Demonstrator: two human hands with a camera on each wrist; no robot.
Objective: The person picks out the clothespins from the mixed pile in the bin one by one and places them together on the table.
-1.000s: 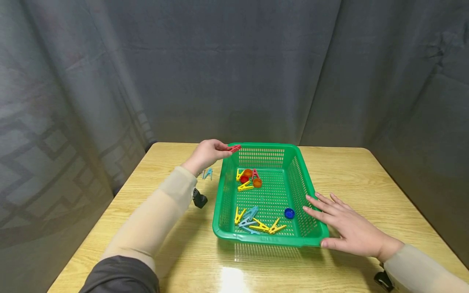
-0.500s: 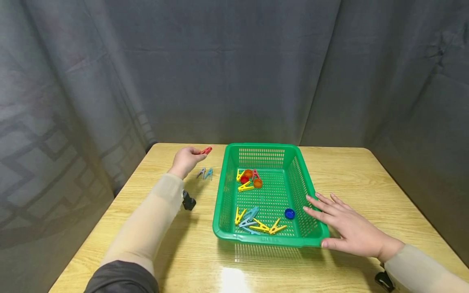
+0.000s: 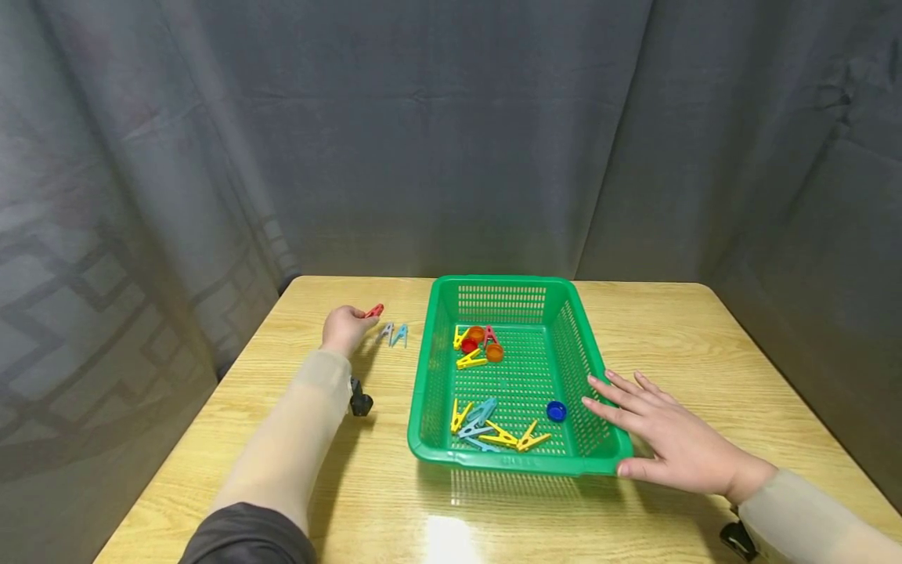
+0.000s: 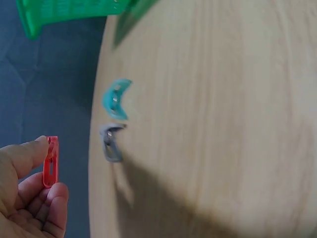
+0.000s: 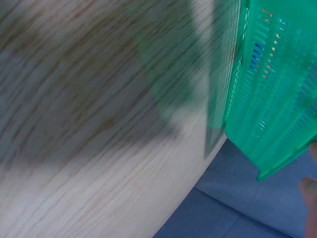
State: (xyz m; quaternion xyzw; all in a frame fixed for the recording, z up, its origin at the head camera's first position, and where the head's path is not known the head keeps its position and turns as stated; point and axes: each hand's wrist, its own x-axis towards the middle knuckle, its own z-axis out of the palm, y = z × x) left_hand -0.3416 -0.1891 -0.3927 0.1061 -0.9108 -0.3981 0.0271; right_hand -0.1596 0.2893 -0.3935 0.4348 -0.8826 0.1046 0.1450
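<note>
A grey curtain (image 3: 451,133) hangs behind a wooden table (image 3: 705,352). At the table's centre sits a green basket (image 3: 588,352), its long sides running from twelve to six o'clock. The right hand (image 3: 669,439) lies at the basket's four o'clock corner, fingers spread and straight, resting against the outer wall with the thumb by the near rim; it holds nothing. The left hand (image 3: 343,327) hovers over the table at ten o'clock from the basket's centre, apart from the basket, pinching a red clothespin (image 3: 374,311) between thumb and forefinger; the left wrist view shows the same red clothespin (image 4: 50,161) gripped at its end.

On the table between that hand and the basket's left wall lie a grey clothespin (image 3: 385,332) and, just beside it at three o'clock, a light blue clothespin (image 3: 400,334).

Inside the basket, toward twelve o'clock, yellow clothespins (image 3: 470,359) lie with orange caps (image 3: 495,352), a red cap (image 3: 469,345) and a pink clothespin (image 3: 490,335). Toward six o'clock lies a loose heap of yellow and pale blue clothespins (image 3: 493,428), with a blue cap (image 3: 557,410) at its two o'clock.
</note>
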